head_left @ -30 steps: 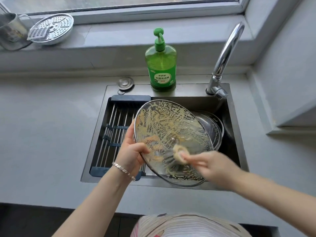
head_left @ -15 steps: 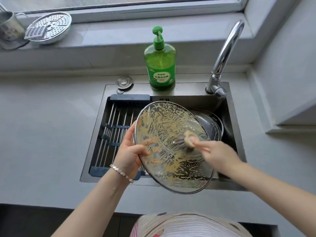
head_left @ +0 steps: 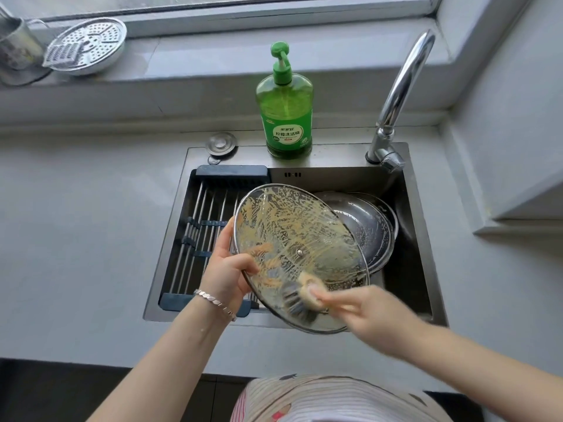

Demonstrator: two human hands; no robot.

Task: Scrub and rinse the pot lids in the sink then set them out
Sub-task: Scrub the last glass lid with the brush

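A large glass pot lid (head_left: 292, 236), smeared with yellowish suds, is tilted over the steel sink (head_left: 426, 269). My left hand (head_left: 228, 269) grips its left rim, thumb on the inner face. My right hand (head_left: 365, 312), blurred by motion, holds a beige scrub sponge (head_left: 309, 292) against the lid's lower part. Behind the glass lid, two steel lids (head_left: 365, 226) lie stacked in the sink basin, partly hidden.
A dark drain rack (head_left: 207, 226) spans the sink's left half. A green dish soap bottle (head_left: 286, 111) and the tap (head_left: 399, 95) stand at the sink's back edge, a drain plug (head_left: 221, 143) beside them. A perforated steel tray (head_left: 88, 45) and metal cup (head_left: 15, 50) sit on the windowsill.
My right hand carried the sponge up to the lid's centre and back down to its lower part. My left hand kept its grip on the rim.
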